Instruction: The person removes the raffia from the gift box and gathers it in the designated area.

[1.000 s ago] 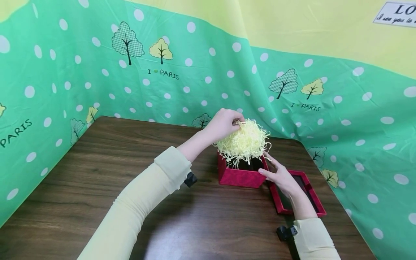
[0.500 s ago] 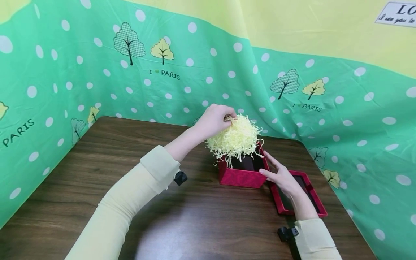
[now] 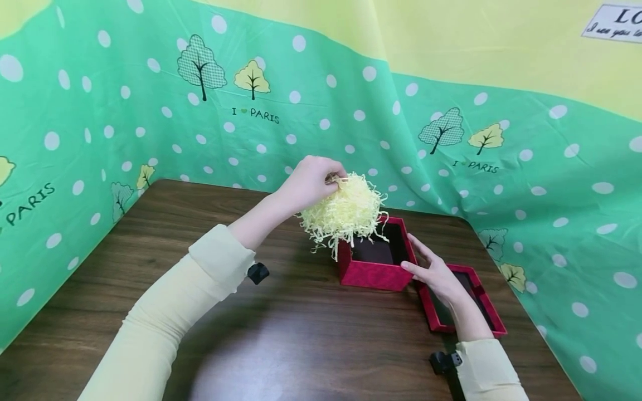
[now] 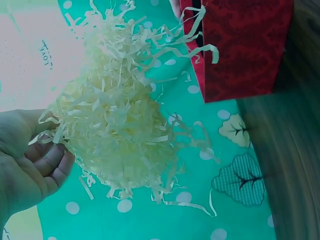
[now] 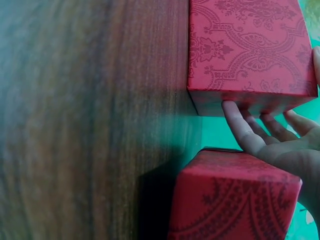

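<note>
My left hand (image 3: 313, 181) pinches a fluffy clump of pale yellow shredded paper (image 3: 346, 209), loose strands hanging from its underside. The clump overlaps the left rim of the red patterned box (image 3: 376, 275) in the head view. From the left wrist, the thumb and fingers (image 4: 52, 162) meet at one edge of the shredded paper (image 4: 115, 120), and the box (image 4: 245, 45) is off to one side. My right hand (image 3: 441, 278) holds the box's right side, thumb at the front rim corner and fingers (image 5: 237, 125) along the outer wall. The box's dark inside shows.
A red lid (image 3: 433, 312) with a dark inside lies on the wooden table (image 3: 301, 340) right of the box, partly behind the right forearm. A green and yellow printed curtain (image 3: 321, 100) hangs behind the table and along its sides.
My left hand has carried the shredded paper leftward and slightly up, from above the box to over its left rim, uncovering more of the inside. The right hand stays at the box.
</note>
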Demonstrator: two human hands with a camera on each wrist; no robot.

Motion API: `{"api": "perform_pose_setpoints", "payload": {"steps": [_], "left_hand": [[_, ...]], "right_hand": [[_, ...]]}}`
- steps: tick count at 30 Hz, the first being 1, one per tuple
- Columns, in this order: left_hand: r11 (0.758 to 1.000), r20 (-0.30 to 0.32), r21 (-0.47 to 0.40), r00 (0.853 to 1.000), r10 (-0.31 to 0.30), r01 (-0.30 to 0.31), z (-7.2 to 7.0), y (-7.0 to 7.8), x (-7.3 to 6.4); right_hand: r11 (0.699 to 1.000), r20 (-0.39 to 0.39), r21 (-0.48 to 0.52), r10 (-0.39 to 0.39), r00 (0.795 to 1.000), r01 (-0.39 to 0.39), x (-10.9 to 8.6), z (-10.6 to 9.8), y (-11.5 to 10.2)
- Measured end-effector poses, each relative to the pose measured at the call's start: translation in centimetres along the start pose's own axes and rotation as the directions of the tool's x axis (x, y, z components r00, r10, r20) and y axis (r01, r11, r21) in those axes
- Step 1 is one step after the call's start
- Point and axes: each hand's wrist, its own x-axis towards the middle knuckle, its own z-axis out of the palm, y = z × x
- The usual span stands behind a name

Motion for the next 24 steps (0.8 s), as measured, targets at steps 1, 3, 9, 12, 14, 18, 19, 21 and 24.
{"api": "perform_pose_setpoints", "payload": {"steps": [1,3,9,12,14,18,19,21,24], "left_hand": [[1.000,0.003,0.009,1.000,0.003,-0.003,-0.1,-0.2,-0.2],[1.000,0.009,0.022,1.000,0.002,-0.002,-0.5,-0.4,-0.6],[0.998,0.028,0.057,0.999,0.015,-0.017,-1.3,-1.3,-2.0],[0.996,0.036,0.078,0.999,0.030,-0.033,-1.5,-1.7,-2.7],[0.995,0.038,0.086,0.998,0.045,-0.048,-1.7,-2.0,-3.2],[0.994,0.031,0.080,0.997,0.067,-0.069,-1.9,-2.7,-4.2],[0.994,0.026,0.079,0.997,0.074,-0.076,-1.9,-2.9,-4.5],[0.993,0.018,0.079,0.996,0.087,-0.088,-2.0,-3.2,-4.9],[0.991,0.006,0.085,0.995,0.104,-0.104,-1.9,-3.9,-5.7]], "right_hand": [[1.000,0.001,-0.001,-0.001,1.000,0.001,0.0,0.0,0.1],[1.000,0.003,-0.005,-0.005,1.000,0.005,0.0,0.0,0.2],[0.999,0.003,-0.032,-0.005,1.000,0.005,-0.1,-0.1,0.1],[0.999,-0.001,-0.035,-0.002,1.000,0.002,-0.1,-0.1,0.1],[0.999,0.000,-0.034,-0.003,1.000,0.003,-0.1,-0.1,0.2],[0.999,0.001,-0.036,-0.002,1.000,0.002,0.1,-0.2,0.4],[0.999,0.000,-0.037,-0.002,1.000,0.002,0.1,-0.2,0.4],[0.999,0.000,-0.037,-0.002,1.000,0.002,0.2,-0.2,0.5],[0.999,-0.002,-0.033,-0.001,1.000,0.001,0.2,-0.2,0.5]]}}
